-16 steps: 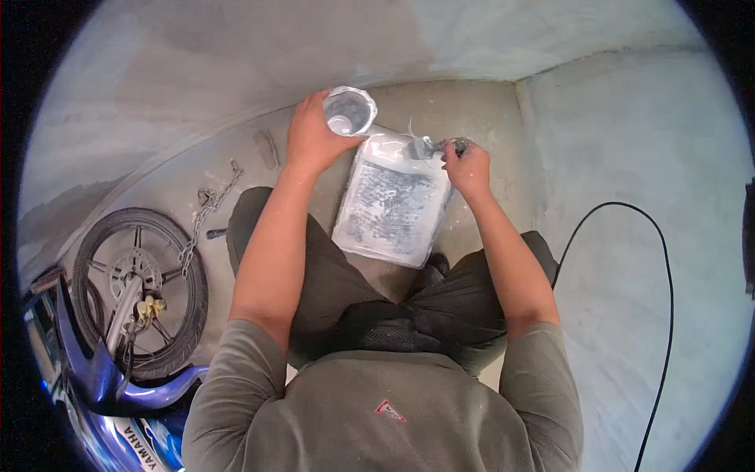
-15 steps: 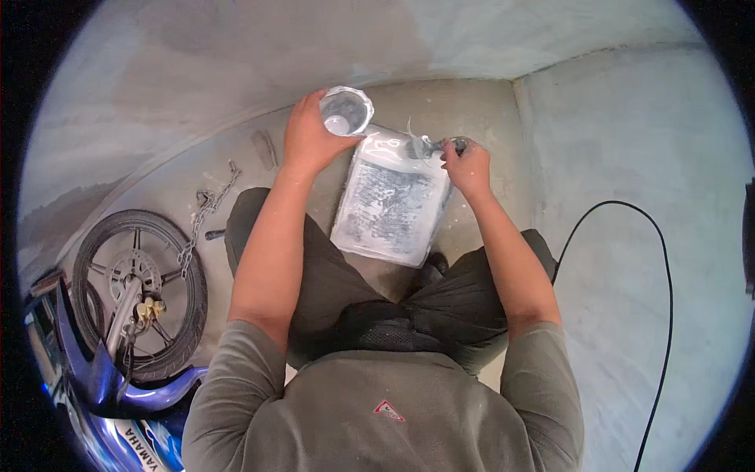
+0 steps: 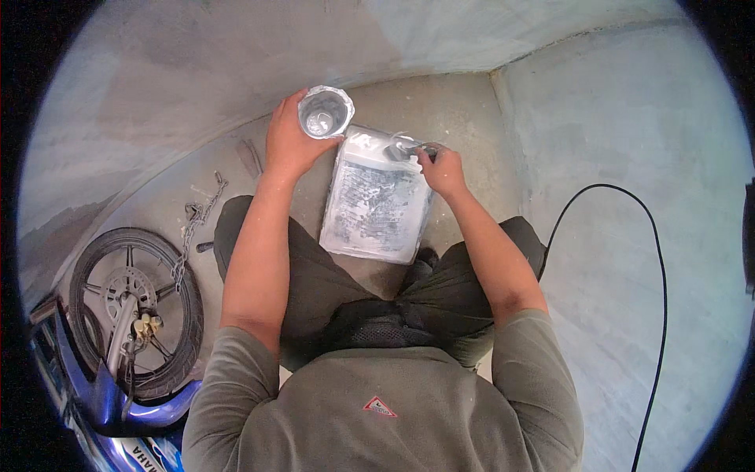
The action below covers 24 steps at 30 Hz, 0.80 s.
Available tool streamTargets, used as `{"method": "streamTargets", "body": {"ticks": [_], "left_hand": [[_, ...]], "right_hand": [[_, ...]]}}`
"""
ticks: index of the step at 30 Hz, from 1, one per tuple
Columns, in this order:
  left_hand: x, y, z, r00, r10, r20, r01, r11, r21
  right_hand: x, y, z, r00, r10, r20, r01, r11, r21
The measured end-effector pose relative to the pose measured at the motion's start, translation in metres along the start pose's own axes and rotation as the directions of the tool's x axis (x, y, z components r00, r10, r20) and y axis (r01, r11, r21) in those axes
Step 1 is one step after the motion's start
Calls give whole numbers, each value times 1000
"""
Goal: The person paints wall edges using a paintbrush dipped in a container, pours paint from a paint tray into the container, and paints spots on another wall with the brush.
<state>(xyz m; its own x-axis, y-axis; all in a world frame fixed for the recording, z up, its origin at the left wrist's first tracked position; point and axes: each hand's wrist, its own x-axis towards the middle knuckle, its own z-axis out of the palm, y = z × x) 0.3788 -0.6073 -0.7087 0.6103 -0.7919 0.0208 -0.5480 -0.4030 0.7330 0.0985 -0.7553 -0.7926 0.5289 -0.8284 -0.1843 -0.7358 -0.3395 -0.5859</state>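
Observation:
In my left hand (image 3: 289, 141) is a cup (image 3: 344, 110) with a white-smeared rim and white paint at its bottom. The fingers wrap its left side, and the mouth faces up toward me. Below and right of it a paint tray (image 3: 350, 236) lies on the floor between my knees, with a ribbed grey middle streaked white. Wet white paint (image 3: 366, 141) covers its far end. My right hand (image 3: 443, 171) is closed round the dark handle of a paintbrush (image 3: 399, 150), whose head rests at or just over that wet paint; exact contact cannot be made out.
A motorcycle wheel (image 3: 194, 330) and blue bodywork (image 3: 75, 354) stand at the left. A metal chain (image 3: 189, 224) hangs by the wheel. A black cable (image 3: 662, 275) loops at the right. Grey walls (image 3: 598, 118) rise ahead and to the right, meeting at a corner.
The whole view has shifted slightly. The cup's opening now shows more of its paint-covered bottom. The brush stays over the far end of the tray, in my right hand.

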Motion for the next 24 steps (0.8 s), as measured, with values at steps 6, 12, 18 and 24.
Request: {"method": "streamTargets", "body": {"ticks": [6, 12, 18, 24], "left_hand": [[-1, -3, -2, 1000, -1, 18, 1, 1000, -15], [-1, -6, 0, 999, 42, -5, -42, 998, 37], [-1, -11, 1, 998, 61, -12, -61, 998, 13], [1, -15, 2, 998, 32, 58, -31, 999, -13]], "right_hand": [[-2, -24, -16, 999, 50, -4, -49, 995, 89], [-3, -22, -8, 997, 67, 36, -70, 994, 89], [-3, -14, -5, 995, 95, 21, -97, 993, 66], [3, -35, -59, 977, 193, -92, -181, 976, 125]]}}
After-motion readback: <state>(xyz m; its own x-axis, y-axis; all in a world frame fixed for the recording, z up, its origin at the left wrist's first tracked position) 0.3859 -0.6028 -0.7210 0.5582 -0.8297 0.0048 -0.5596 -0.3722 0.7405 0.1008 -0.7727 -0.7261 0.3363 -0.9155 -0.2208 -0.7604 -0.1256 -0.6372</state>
